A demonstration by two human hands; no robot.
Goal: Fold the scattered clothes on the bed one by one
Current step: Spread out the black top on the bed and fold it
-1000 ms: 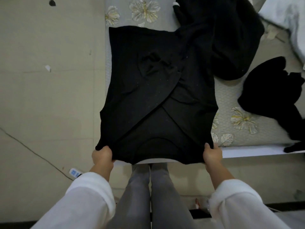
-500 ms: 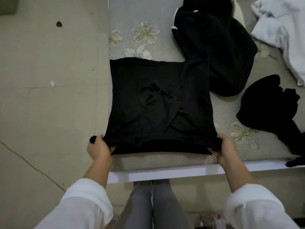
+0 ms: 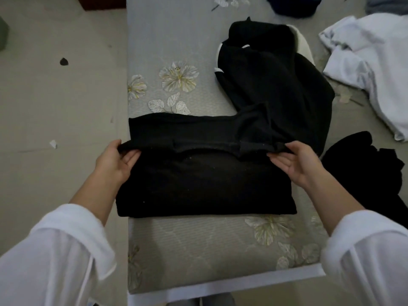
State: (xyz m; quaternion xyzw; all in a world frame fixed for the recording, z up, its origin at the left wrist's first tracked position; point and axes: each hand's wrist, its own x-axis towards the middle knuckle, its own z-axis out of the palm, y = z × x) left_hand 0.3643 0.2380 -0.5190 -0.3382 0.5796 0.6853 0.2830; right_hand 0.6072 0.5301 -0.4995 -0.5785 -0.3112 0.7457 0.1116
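A black garment (image 3: pixel 203 186) lies folded over on itself near the corner of the grey flowered bed (image 3: pixel 198 250). My left hand (image 3: pixel 114 160) pinches the left end of its upper folded edge, palm up. My right hand (image 3: pixel 295 162) pinches the right end of that same edge. The edge is held a little above the layer below. The garment's far right part runs under a crumpled black garment (image 3: pixel 276 85) behind it.
A white garment (image 3: pixel 371 67) lies crumpled at the far right. Another black piece (image 3: pixel 371 173) lies at the right edge. A dark blue item (image 3: pixel 293 7) is at the top. The beige floor (image 3: pixel 55 96) is to the left, with small scraps on it.
Both hands have carried the garment's near edge away from me and over its far half, so it now lies doubled. The view has moved closer over the bed.
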